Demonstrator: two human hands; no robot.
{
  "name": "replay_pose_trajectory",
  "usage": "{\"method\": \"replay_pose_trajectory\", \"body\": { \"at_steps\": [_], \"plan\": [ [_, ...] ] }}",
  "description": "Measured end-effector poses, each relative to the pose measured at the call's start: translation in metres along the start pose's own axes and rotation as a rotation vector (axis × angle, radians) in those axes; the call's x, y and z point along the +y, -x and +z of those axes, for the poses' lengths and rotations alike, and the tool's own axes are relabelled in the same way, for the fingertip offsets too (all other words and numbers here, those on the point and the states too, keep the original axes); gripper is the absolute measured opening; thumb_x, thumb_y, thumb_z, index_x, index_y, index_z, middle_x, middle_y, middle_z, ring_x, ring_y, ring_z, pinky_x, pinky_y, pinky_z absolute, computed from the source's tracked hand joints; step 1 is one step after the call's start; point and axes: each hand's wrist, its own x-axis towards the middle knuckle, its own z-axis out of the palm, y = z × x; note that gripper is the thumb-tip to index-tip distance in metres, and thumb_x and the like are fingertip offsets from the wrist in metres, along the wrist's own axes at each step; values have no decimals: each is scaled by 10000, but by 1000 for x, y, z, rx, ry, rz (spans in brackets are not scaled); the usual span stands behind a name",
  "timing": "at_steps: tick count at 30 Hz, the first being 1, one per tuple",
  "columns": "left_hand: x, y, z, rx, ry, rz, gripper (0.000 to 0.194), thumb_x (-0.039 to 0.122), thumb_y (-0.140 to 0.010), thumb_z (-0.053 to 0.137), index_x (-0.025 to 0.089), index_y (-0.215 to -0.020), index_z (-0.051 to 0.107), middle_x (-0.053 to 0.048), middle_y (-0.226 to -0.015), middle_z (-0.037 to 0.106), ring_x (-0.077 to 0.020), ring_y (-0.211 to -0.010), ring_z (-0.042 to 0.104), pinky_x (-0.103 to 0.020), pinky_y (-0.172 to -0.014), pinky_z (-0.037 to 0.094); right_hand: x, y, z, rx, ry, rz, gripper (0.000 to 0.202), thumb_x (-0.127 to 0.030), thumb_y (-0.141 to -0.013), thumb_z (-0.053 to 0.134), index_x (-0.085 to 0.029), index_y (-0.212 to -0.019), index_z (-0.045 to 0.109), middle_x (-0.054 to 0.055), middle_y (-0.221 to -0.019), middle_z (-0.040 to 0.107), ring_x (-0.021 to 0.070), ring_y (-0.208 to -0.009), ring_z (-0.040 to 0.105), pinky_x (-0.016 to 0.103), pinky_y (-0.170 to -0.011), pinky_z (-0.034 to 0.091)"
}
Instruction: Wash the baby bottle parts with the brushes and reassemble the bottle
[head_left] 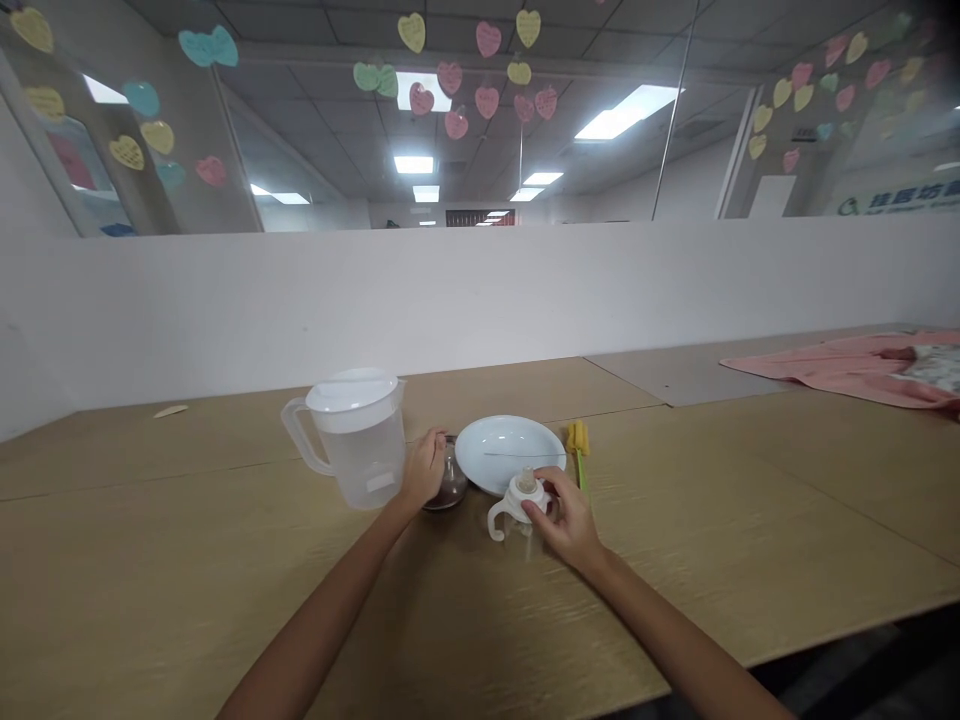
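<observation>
In the head view my left hand (426,466) is against the left side of a small glass jar (454,484) with something dark in it, fingers curled at its rim; part of the jar is hidden behind the hand. My right hand (568,518) grips the collar of a clear baby bottle (520,506) with a white top and side handles, standing upright on the table. Behind the bottle lies a white oval bowl (510,432). A lidded, translucent plastic pitcher (361,450) stands left of my left hand.
A yellow sponge brush (577,438) with a green handle lies right of the bowl. The wooden table (225,590) meets a white wall (465,300) at the back. Far right is a pink cloth (817,368); a small flat piece (171,411) lies far left.
</observation>
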Motion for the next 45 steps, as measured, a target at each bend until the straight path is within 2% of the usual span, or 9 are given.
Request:
{"method": "replay_pose_trajectory", "body": {
  "at_steps": [6, 12, 17, 21, 25, 28, 33, 40, 45],
  "plan": [
    [5, 8, 2, -83, -80, 68, 355, 329, -937, 267, 172, -1027, 573, -86, -1026, 624, -212, -1009, 560, -386, -928, 427, 1, 0, 0, 16, 9, -24, 232, -320, -819, 562, -195, -1012, 533, 47, -861, 628, 159, -687, 591, 269, -601, 489],
    [17, 12, -5, -20, -183, 22, 303, 312, -914, 321, 164, -1039, 555, -115, -1007, 611, -247, -976, 574, -406, -876, 439, -1, 1, 0, 13, 9, -29, 235, -320, -820, 558, -194, -1016, 527, 51, -863, 629, 161, -694, 596, 273, -610, 497],
    [70, 6, -31, 92, -195, 31, 254, 364, -847, 500, 191, -1024, 558, -75, -933, 612, -241, -902, 582, -374, -810, 450, -1, 2, 1, -6, 6, -35, 250, -307, -819, 569, -198, -1038, 517, 66, -926, 640, 176, -771, 618, 285, -653, 512],
    [120, 17, -31, 134, 265, 104, 330, 402, -868, 500, 185, -1117, 493, -71, -1016, 593, -175, -913, 584, -270, -750, 471, 1, 4, 2, -18, 23, -26, 265, -321, -815, 572, -200, -1047, 529, 72, -945, 650, 184, -776, 628, 290, -651, 520],
    [143, 40, -14, -52, 370, 177, 274, 405, -856, 531, 193, -1029, 541, -52, -1016, 604, -177, -928, 580, -303, -831, 469, 2, 7, 4, 1, 11, 29, 451, -364, -781, 613, -182, -1170, 473, 101, -967, 649, 212, -756, 639, 319, -614, 528],
    [142, 54, 1, -178, 392, 276, 277, 369, -884, 487, 196, -1092, 544, -77, -1104, 597, -211, -1041, 556, -357, -930, 441, 2, 8, 5, 9, -22, 34, 528, -370, -777, 617, -178, -1230, 425, 123, -966, 647, 235, -745, 649, 346, -592, 533],
    [129, 67, 20, -178, 402, 320, 417, 289, -856, 543, 220, -1261, 473, -94, -1292, 519, -242, -1195, 478, -401, -1036, 376, 4, 9, 6, 20, -4, -33, 617, -384, -795, 577, -174, -1327, 345, 158, -1108, 610, 283, -905, 645, 399, -680, 553],
    [109, 76, 31, -160, 481, 86, 595, 375, -864, 528, 218, -1400, 323, -78, -1266, 560, -219, -1120, 548, -390, -995, 424, 6, 12, 8, -34, 88, -39, 620, -314, -799, 553, -160, -1356, 330, 150, -1083, 634, 268, -899, 659, 391, -705, 564],
    [108, 78, 34, -113, 534, 59, 600, 402, -848, 544, 204, -1385, 365, -78, -1291, 550, -225, -1137, 542, -367, -999, 422, 4, 11, 8, -41, 59, -10, 622, -316, -796, 565, -156, -1352, 338, 147, -1095, 639, 244, -854, 674, 358, -680, 572]
  ]
}}
